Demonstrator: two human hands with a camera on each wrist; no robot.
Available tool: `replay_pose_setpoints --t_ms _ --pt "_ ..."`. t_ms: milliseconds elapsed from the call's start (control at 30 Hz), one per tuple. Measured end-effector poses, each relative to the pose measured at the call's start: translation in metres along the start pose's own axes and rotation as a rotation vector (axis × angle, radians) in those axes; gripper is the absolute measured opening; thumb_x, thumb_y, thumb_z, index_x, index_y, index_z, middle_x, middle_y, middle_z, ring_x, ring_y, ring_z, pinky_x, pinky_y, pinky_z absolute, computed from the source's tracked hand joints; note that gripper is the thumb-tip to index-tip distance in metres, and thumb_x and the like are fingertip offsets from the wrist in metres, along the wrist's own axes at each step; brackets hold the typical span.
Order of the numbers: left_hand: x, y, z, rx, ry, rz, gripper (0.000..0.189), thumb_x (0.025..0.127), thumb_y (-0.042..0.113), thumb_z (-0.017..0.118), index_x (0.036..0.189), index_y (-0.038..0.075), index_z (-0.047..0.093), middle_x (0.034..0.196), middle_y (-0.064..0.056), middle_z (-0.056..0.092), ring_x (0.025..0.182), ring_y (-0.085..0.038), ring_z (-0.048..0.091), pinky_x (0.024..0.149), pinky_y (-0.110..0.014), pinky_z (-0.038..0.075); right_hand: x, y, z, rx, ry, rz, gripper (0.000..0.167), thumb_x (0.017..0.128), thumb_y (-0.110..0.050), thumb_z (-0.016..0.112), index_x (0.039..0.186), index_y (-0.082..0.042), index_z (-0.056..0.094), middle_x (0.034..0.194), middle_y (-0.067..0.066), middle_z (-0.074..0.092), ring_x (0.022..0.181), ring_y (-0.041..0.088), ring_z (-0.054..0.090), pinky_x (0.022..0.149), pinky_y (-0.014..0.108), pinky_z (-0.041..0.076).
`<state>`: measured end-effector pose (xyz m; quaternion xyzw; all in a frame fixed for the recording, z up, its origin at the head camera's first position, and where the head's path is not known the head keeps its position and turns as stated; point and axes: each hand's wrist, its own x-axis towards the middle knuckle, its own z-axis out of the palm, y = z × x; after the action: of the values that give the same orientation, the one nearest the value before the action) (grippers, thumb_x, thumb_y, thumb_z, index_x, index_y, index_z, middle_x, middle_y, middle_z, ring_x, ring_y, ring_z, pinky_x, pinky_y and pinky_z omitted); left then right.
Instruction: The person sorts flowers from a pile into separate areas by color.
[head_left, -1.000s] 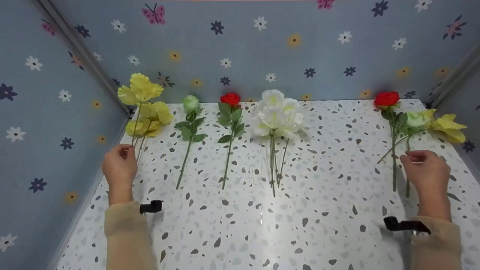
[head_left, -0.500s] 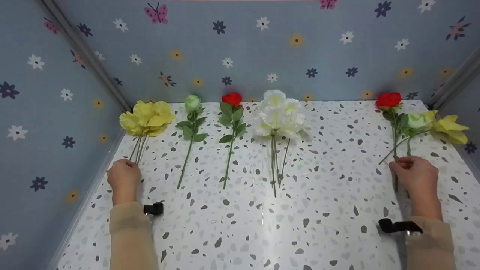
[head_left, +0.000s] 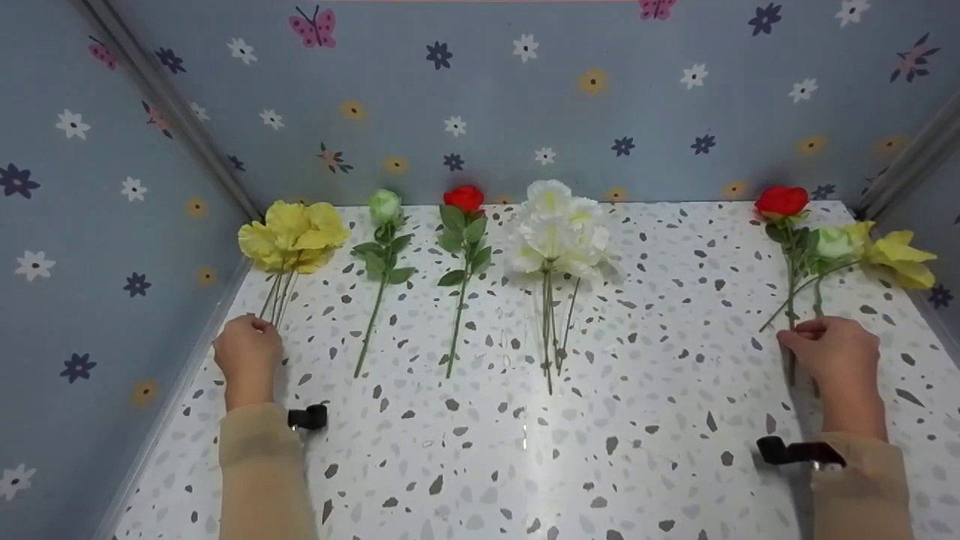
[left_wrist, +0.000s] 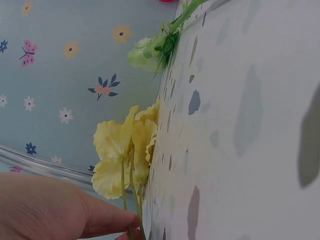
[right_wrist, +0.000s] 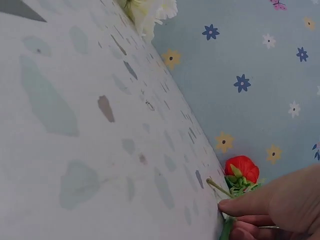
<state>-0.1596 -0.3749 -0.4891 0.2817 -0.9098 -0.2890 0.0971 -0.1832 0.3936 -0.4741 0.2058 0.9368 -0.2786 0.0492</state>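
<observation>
At the left, my left hand [head_left: 247, 360] pinches thin stems of the yellow flowers [head_left: 292, 232], whose heads lie bunched on the table near the back left corner. In the left wrist view a yellow flower's stem [left_wrist: 124, 187] runs down to the thumb and fingers. My right hand [head_left: 840, 364] pinches the red rose [head_left: 781, 202] by its green stem, low down. Beside that rose lie a pale green rose [head_left: 834, 241] and another yellow flower [head_left: 900, 257], its thin stem crossing the others. The right wrist view shows the red rose head [right_wrist: 241, 170] just past the fingers.
Between the hands lie a pale green rose [head_left: 385, 208], a second red rose [head_left: 463, 199] and a bunch of white flowers [head_left: 559, 229], heads toward the back wall. Patterned blue panels [head_left: 480, 90] enclose the speckled white table [head_left: 637, 480] at the back and sides.
My left hand has come down and nearer, and the raised yellow flower now lies with the others. My right hand has moved left onto the red rose's stem; that rose has shifted slightly right.
</observation>
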Motion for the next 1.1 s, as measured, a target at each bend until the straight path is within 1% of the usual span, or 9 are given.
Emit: replay_pose_setpoints --t_ms 167,367,433,533,633,733,833,933,1100 --pt "0.000 0.001 -0.003 -0.009 -0.027 -0.031 0.033 0.108 0.008 0.050 0.123 -0.013 0.070 0.128 -0.037 0.067 0.120 -0.057 0.060 0.105 -0.067 0.046 -0.003 0.000 -0.005 -0.018 -0.027 -0.027 0.045 0.105 -0.026 0.070 0.131 0.010 0.068 0.116 0.030 0.072 0.094 0.038 0.068 0.070 0.040 0.054" --pt "0.000 -0.001 -0.006 -0.009 -0.039 -0.050 0.033 0.108 0.008 0.052 0.124 -0.014 0.069 0.130 -0.037 0.067 0.122 -0.058 0.059 0.107 -0.067 0.046 -0.003 0.001 -0.006 -0.001 -0.044 -0.007 0.044 0.106 -0.024 0.067 0.134 0.011 0.067 0.122 0.032 0.071 0.101 0.042 0.067 0.083 0.053 0.058" --pt "0.000 -0.001 -0.006 -0.011 -0.047 -0.056 0.033 0.108 0.009 0.052 0.124 -0.014 0.069 0.129 -0.037 0.067 0.123 -0.057 0.059 0.107 -0.067 0.046 -0.002 0.002 -0.007 0.013 -0.056 0.005 0.045 0.106 -0.025 0.066 0.134 0.010 0.067 0.122 0.032 0.071 0.102 0.042 0.068 0.084 0.053 0.058" --pt "-0.001 0.000 -0.007 -0.012 -0.063 -0.074 0.033 0.109 0.012 0.053 0.123 -0.013 0.069 0.128 -0.036 0.067 0.120 -0.054 0.060 0.103 -0.065 0.049 -0.002 0.004 -0.009 0.033 -0.066 -0.002 0.047 0.107 -0.028 0.065 0.135 0.010 0.068 0.122 0.030 0.073 0.102 0.039 0.069 0.078 0.044 0.059" --pt "-0.002 0.001 -0.011 -0.019 -0.077 -0.096 0.034 0.109 0.015 0.053 0.123 -0.012 0.069 0.127 -0.034 0.067 0.114 -0.050 0.062 0.098 -0.062 0.052 -0.002 0.007 -0.011 0.086 -0.060 -0.013 0.049 0.108 -0.031 0.065 0.136 0.009 0.068 0.106 0.019 0.078 0.089 0.022 0.071 0.069 0.030 0.057" --pt "-0.004 0.006 -0.015 -0.025 -0.047 -0.064 0.036 0.109 0.018 0.054 0.120 -0.013 0.070 0.123 -0.035 0.068 0.111 -0.051 0.062 0.098 -0.062 0.051 -0.002 0.008 -0.014 0.206 -0.075 0.007 0.054 0.109 -0.033 0.063 0.142 0.010 0.064 0.089 -0.003 0.075 0.079 0.004 0.067 0.067 0.024 0.057" --pt "-0.007 0.018 -0.019 -0.038 -0.002 -0.010 0.039 0.109 0.021 0.054 0.120 -0.013 0.071 0.119 -0.034 0.069 0.112 -0.052 0.062 0.103 -0.064 0.048 -0.004 0.006 -0.020 0.378 -0.117 0.037 0.056 0.111 -0.034 0.061 0.148 0.009 0.057 0.090 -0.017 0.067 0.081 -0.002 0.065 0.073 0.022 0.059" --pt "-0.013 0.037 -0.023 -0.075 0.030 0.032 0.040 0.110 0.023 0.054 0.119 -0.010 0.072 0.115 -0.031 0.071 0.107 -0.049 0.064 0.098 -0.061 0.050 -0.007 0.001 -0.026 0.560 -0.149 0.051 0.048 0.112 -0.032 0.062 0.148 -0.001 0.057 0.101 -0.019 0.063 0.090 -0.002 0.065 0.079 0.019 0.058" --pt "-0.030 0.074 -0.024 -0.167 0.027 0.113 0.038 0.110 0.026 0.056 0.121 -0.005 0.076 0.111 -0.024 0.073 0.095 -0.037 0.066 0.082 -0.046 0.051 -0.017 -0.015 -0.033 0.909 -0.168 0.043 0.016 0.108 -0.022 0.070 0.123 -0.016 0.067 0.106 -0.014 0.066 0.096 0.002 0.066 0.080 0.016 0.058"
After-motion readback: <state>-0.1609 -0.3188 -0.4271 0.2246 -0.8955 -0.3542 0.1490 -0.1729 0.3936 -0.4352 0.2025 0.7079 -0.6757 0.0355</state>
